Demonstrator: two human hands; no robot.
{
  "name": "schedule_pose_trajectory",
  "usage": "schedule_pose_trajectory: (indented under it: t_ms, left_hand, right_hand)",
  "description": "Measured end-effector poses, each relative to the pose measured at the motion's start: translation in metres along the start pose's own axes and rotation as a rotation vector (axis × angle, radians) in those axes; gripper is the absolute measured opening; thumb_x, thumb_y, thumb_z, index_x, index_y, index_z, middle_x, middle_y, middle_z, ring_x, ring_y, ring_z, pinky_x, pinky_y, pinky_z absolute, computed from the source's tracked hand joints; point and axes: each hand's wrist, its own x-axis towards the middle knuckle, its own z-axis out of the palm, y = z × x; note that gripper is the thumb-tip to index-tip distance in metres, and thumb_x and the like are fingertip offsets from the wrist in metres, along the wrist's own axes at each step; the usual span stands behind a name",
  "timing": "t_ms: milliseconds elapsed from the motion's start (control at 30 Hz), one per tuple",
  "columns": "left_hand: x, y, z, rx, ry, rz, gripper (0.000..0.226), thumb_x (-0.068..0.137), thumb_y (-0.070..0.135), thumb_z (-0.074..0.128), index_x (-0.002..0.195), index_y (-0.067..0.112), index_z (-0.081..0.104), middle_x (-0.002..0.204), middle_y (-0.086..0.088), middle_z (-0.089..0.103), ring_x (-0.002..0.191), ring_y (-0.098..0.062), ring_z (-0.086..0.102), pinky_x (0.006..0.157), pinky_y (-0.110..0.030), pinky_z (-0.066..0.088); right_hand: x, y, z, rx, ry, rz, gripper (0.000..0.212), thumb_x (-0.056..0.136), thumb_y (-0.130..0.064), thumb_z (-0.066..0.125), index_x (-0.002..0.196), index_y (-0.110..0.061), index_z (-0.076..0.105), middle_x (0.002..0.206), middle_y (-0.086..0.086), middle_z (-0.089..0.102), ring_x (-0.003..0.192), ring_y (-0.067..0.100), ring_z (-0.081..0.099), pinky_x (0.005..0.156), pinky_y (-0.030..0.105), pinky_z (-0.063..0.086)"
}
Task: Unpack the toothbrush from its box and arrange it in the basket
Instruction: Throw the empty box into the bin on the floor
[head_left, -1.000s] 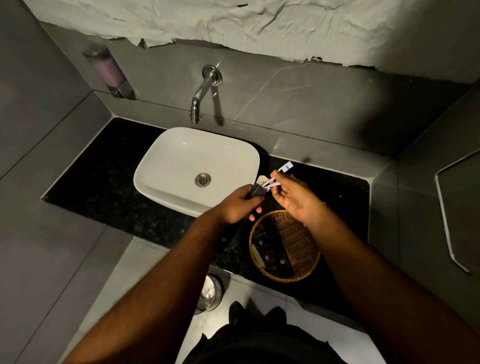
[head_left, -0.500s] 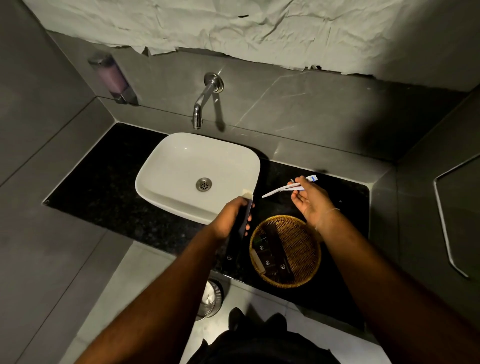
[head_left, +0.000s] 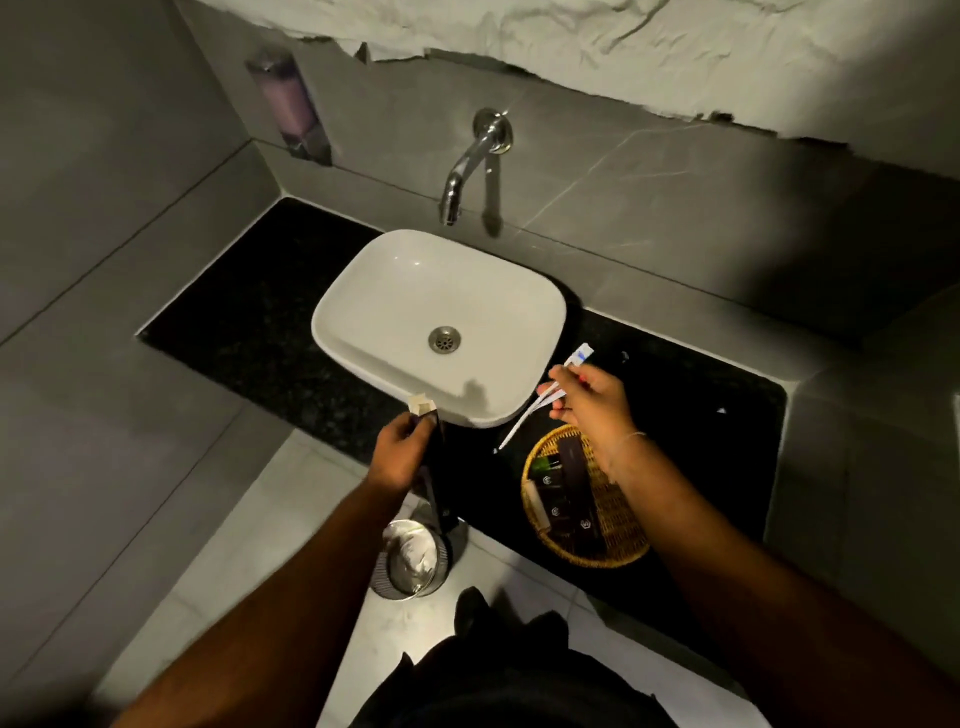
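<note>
Toothbrush (head_left: 530, 413) out of box, pinched in right hand (head_left: 589, 402) above basket (head_left: 623, 525), small tube alongside. Likely light, stiff, slippery; best gripped mid-handle. Left hand (head_left: 402, 457) grasps the opened box (head_left: 428, 441) by the sink (head_left: 363, 291).

Single head-worn wide-angle view, looking steeply down over a sink (head_left: 439, 322) counter (head_left: 249, 332), close above both forearms

Small round logos on the basket's dark packets (head_left: 555, 512) are unreadable.
</note>
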Motion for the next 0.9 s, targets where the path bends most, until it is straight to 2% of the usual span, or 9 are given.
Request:
schedule_pose_trajectory:
  t_ms: [67,133,267,333,433,533,633,800,900]
  left_hand:
    - [-0.003,-0.021,-0.027,0.053,0.081,0.019,0.025,0.109,0.006,0.061,0.115,-0.017,0.069,0.097,-0.018,0.063,0.094,-0.026,0.054,0.085,-0.039,0.044]
    - [-0.008,-0.042,-0.053,0.089,0.194,0.011,0.024,0.107,0.005,0.064,0.123,-0.009,0.073,0.104,-0.018,0.07,0.095,-0.025,0.061,0.089,-0.038,0.049]
    - [-0.018,-0.094,-0.101,0.106,0.467,-0.082,0.02,0.102,0.013,0.07,0.118,0.003,0.075,0.101,-0.011,0.074,0.094,-0.026,0.066,0.087,-0.033,0.047]
    - [-0.022,-0.122,-0.114,0.118,0.52,-0.143,0.022,0.099,0.015,0.074,0.119,0.005,0.076,0.105,-0.013,0.078,0.094,-0.028,0.07,0.087,-0.033,0.048]
    - [-0.022,-0.164,-0.122,0.082,0.536,-0.232,0.029,0.096,0.016,0.078,0.124,0.008,0.078,0.113,-0.016,0.082,0.106,-0.032,0.075,0.096,-0.037,0.055]
    - [-0.009,-0.202,-0.119,0.025,0.54,-0.317,0.032,0.094,0.016,0.08,0.126,0.01,0.079,0.117,-0.014,0.082,0.115,-0.033,0.076,0.097,-0.031,0.052]
    - [0.014,-0.238,-0.115,0.01,0.518,-0.379,0.031,0.096,0.014,0.076,0.127,0.01,0.078,0.123,-0.018,0.081,0.12,-0.037,0.075,0.106,-0.04,0.057]
    - [0.035,-0.286,-0.124,0.077,0.444,-0.508,0.068,0.095,0.017,0.081,0.158,0.01,0.054,0.155,-0.024,0.06,0.139,-0.042,0.063,0.114,-0.048,0.053]
    - [0.03,-0.287,-0.13,0.123,0.463,-0.53,0.072,0.097,0.018,0.079,0.162,0.013,0.048,0.16,-0.023,0.056,0.144,-0.042,0.058,0.114,-0.047,0.052]
  right_hand:
    - [-0.004,0.012,0.032,-0.116,-0.084,-0.033,0.025,0.102,-0.016,0.063,0.111,0.007,0.067,0.105,0.03,0.076,0.081,0.031,0.065,0.06,0.027,0.058]
    - [-0.011,0.025,0.059,-0.214,-0.155,-0.061,0.022,0.102,-0.014,0.063,0.104,0.006,0.069,0.1,0.028,0.077,0.079,0.031,0.069,0.063,0.031,0.058]
    - [-0.021,0.059,0.105,-0.298,-0.275,-0.077,0.015,0.102,-0.014,0.063,0.093,-0.006,0.071,0.083,0.011,0.079,0.071,0.016,0.073,0.057,0.023,0.059]
    - [-0.024,0.078,0.12,-0.313,-0.292,-0.073,0.011,0.101,-0.015,0.065,0.092,-0.012,0.071,0.078,0.003,0.079,0.066,0.006,0.072,0.056,0.021,0.059]
    - [-0.023,0.112,0.133,-0.343,-0.302,-0.066,0.011,0.1,-0.017,0.067,0.091,-0.016,0.072,0.078,0.002,0.08,0.067,0.008,0.073,0.057,0.022,0.06]
    - [-0.02,0.14,0.133,-0.378,-0.271,-0.065,0.014,0.099,-0.02,0.068,0.086,-0.022,0.074,0.082,0.001,0.082,0.071,0.012,0.075,0.057,0.021,0.059]
    - [-0.016,0.161,0.123,-0.401,-0.245,-0.059,0.016,0.099,-0.023,0.068,0.087,-0.028,0.077,0.086,0.001,0.082,0.078,0.014,0.078,0.059,0.02,0.059]
    - [-0.016,0.182,0.1,-0.452,-0.188,-0.039,0.016,0.1,-0.019,0.068,0.086,-0.02,0.076,0.085,0.004,0.082,0.075,0.015,0.077,0.061,0.022,0.061]
    - [-0.018,0.178,0.092,-0.512,-0.183,-0.033,0.018,0.101,-0.019,0.066,0.086,-0.011,0.074,0.085,0.003,0.081,0.074,0.013,0.076,0.062,0.022,0.061]
